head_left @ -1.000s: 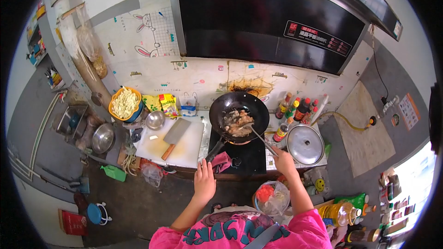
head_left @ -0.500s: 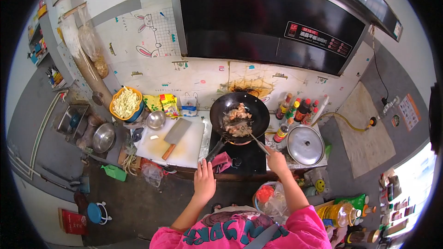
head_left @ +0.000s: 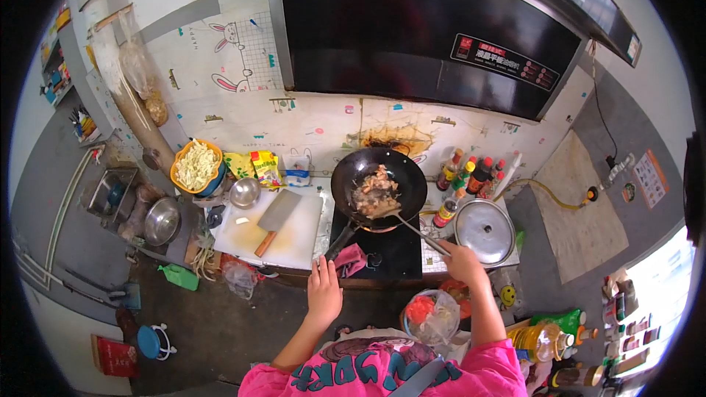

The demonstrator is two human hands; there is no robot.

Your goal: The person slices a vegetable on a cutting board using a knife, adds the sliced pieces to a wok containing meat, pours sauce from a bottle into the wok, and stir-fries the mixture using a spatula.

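The person's right hand (head_left: 463,263) is closed round a spatula (head_left: 423,237), its blade at the meat (head_left: 378,192) in the wok (head_left: 346,176), ahead-left of that grip. The left hand (head_left: 324,290) is at the wok's handle — how tightly can't be told. Leftward, 1 cleaver (head_left: 278,212) lies on a white board (head_left: 307,235); beyond both hands, a stained wall (head_left: 412,137) meets a black hood (head_left: 368,29).

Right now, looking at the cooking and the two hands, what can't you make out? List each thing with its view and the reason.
- Palm of the left hand: head view, hidden by the back of the hand.
- Grip end of the utensil: head view, covered by the right hand.
- Underside of the wok: head view, faces away from the camera.
- Small print on the bottles: head view, too small.
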